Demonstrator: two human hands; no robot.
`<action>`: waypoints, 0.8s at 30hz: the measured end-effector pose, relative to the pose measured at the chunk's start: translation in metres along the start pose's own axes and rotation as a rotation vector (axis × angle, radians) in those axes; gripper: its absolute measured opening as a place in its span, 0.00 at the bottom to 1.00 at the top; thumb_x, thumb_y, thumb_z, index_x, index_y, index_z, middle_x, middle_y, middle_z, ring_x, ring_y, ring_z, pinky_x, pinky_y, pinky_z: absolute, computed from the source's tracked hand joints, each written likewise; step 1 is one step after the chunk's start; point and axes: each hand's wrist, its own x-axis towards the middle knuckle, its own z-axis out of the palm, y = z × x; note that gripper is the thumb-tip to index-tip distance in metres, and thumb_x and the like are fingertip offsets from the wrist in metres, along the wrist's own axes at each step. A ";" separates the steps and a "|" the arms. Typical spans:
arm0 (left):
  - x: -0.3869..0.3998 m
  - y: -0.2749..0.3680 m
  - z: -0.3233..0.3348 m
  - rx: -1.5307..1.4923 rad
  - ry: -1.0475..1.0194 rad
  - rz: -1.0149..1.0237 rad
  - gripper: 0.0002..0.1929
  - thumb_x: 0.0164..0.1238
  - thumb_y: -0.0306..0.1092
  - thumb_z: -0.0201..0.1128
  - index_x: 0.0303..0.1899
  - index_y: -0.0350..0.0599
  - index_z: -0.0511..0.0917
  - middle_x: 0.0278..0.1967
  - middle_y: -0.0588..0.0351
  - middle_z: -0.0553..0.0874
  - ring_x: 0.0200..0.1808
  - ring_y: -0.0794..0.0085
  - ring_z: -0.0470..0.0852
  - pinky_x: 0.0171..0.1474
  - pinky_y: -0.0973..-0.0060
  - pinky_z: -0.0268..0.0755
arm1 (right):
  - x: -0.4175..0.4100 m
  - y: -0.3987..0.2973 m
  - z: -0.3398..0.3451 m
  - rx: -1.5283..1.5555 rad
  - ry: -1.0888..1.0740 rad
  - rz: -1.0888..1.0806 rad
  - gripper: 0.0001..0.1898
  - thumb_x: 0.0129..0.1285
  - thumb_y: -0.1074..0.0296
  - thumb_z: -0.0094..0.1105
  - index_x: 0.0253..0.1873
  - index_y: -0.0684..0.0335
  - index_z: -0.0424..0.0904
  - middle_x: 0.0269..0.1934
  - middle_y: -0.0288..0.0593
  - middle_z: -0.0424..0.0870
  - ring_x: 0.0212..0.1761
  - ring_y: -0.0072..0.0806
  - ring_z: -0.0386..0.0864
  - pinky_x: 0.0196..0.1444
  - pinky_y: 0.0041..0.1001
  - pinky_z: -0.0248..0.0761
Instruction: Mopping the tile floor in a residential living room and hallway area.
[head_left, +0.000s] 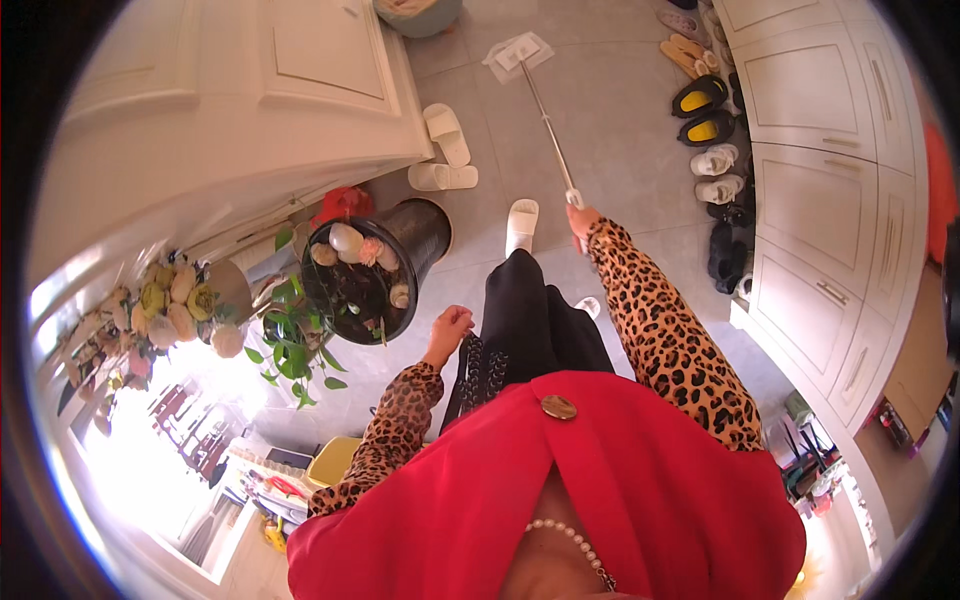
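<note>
My right hand (583, 222) is closed around the grip of a flat mop's metal pole (551, 131), out in front of me. At the pole's far end the mop head (519, 52), with a thin whitish sheet around it, lies on the grey tiled floor. My left hand (451, 327) hangs beside my black trousers, its fingers loosely bent and nothing visible in them. It is nearest to a tall black planter (431, 232) holding soil, shells and a trailing green plant (294, 352). A white slide sandal (522, 221) is on my forward foot.
Two white slide sandals (447, 135) lie by the white cabinet (330, 60) on the left. Along the right, a row of shoes (705, 127) stands before white cupboards (814, 187). A greenish tub (424, 19) is at the top. Artificial flowers (180, 296) stand at the left.
</note>
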 end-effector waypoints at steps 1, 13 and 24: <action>0.000 -0.002 -0.004 -0.009 0.004 0.002 0.08 0.53 0.33 0.49 0.32 0.39 0.71 0.21 0.59 0.76 0.22 0.81 0.72 0.25 0.86 0.64 | 0.003 0.016 0.002 -0.049 0.024 0.009 0.29 0.55 0.45 0.27 0.35 0.71 0.67 0.11 0.46 0.71 0.13 0.32 0.71 0.17 0.29 0.66; 0.045 -0.008 -0.039 0.147 -0.180 0.050 0.09 0.54 0.35 0.50 0.33 0.40 0.70 0.23 0.57 0.76 0.24 0.79 0.73 0.28 0.84 0.65 | -0.003 0.230 0.032 0.135 0.187 0.160 0.26 0.51 0.43 0.38 0.22 0.66 0.63 0.10 0.43 0.65 0.10 0.31 0.65 0.10 0.30 0.59; 0.022 0.007 0.070 0.694 -0.340 0.571 0.09 0.50 0.36 0.49 0.30 0.43 0.72 0.27 0.53 0.76 0.30 0.64 0.75 0.34 0.73 0.66 | -0.098 0.538 0.233 -0.146 0.474 0.273 0.28 0.39 0.39 0.50 0.27 0.66 0.73 0.26 0.54 0.75 0.31 0.45 0.73 0.33 0.35 0.67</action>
